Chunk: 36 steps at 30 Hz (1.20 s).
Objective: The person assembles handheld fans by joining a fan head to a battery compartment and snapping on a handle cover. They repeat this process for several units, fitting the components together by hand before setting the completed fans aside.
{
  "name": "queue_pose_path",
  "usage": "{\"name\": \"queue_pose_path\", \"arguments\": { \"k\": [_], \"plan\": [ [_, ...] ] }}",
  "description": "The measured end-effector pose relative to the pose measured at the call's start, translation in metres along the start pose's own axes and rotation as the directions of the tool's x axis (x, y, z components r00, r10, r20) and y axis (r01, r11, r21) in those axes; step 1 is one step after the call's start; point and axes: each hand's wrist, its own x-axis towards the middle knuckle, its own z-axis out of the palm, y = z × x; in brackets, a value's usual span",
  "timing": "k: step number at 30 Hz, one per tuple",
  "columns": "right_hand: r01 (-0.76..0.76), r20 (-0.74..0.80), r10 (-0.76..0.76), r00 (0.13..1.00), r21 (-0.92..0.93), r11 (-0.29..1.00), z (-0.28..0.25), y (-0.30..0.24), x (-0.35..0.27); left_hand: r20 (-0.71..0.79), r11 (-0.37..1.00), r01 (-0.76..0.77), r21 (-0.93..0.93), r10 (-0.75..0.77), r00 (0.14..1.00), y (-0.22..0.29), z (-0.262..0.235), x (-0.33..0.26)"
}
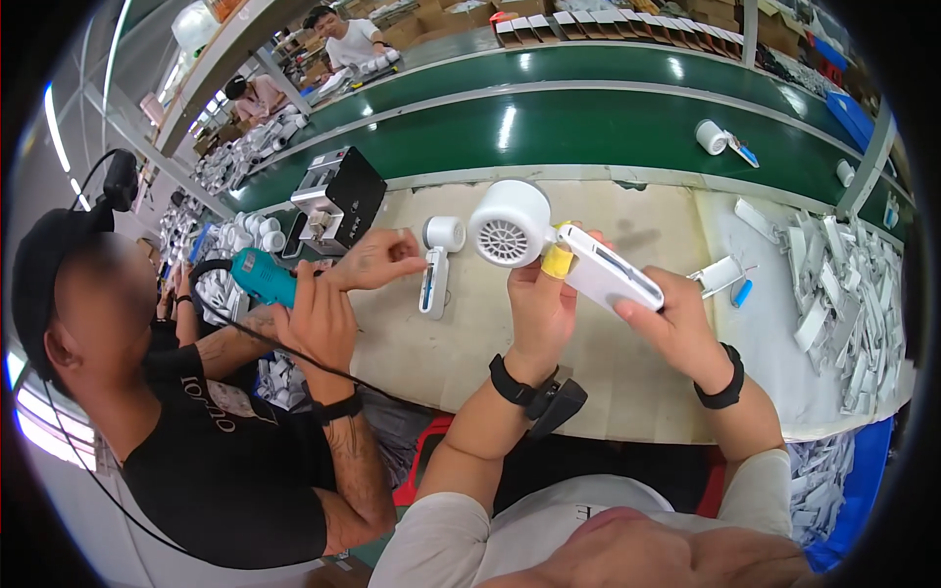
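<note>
1. Handheld fan (593, 269) is tilted above the pale table (446, 363), between both hands.
2. Left hand (542, 309) is clamped around its neck, a yellow wrap (558, 262) at the thumb; right hand (681, 323) is clamped on the handle's lower end.
3. Likely step: closing or checking the handle, where a long dark slot shows; the next move seems to call for even pressure along it.
4. Smooth white shell, probably hard plastic: drum-shaped head, slotted round grille, narrow flat-sided handle.

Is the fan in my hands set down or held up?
Held above the table: your left hand grips the white fan near its head, your right hand its handle.
</note>
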Motion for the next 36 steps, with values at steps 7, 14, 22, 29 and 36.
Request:
{"name": "queue_pose_path", "arguments": {
  "k": [7,14,22,29,36],
  "plan": [
    [0.049,0.109,-0.037,0.993,-0.107,0.993,0.006,0.037,0.006,0.04,0.887,0.183,0.424,-0.221,0.975,-0.004,-0.028,0.017],
    [0.142,0.101,-0.1,0.99,-0.666,0.732,-0.087,0.083,0.078,-0.03,-0.398,0.051,0.916,0.06,0.998,0.025,-0.079,0.034],
    [-0.285,-0.356,-0.084,0.931,-0.851,0.44,-0.251,0.217,0.181,-0.181,-0.672,0.286,0.683,0.223,0.958,0.012,-0.125,0.043],
    [-0.363,-0.337,0.141,0.931,-0.895,0.26,-0.248,0.225,0.197,0.224,-0.442,-0.087,0.893,0.269,0.937,0.004,-0.08,0.043],
    [-0.175,-0.284,0.021,0.959,-0.528,0.831,-0.154,0.119,0.165,0.01,0.642,0.259,0.722,-0.383,0.924,-0.047,-0.062,0.02]
  ]
}}
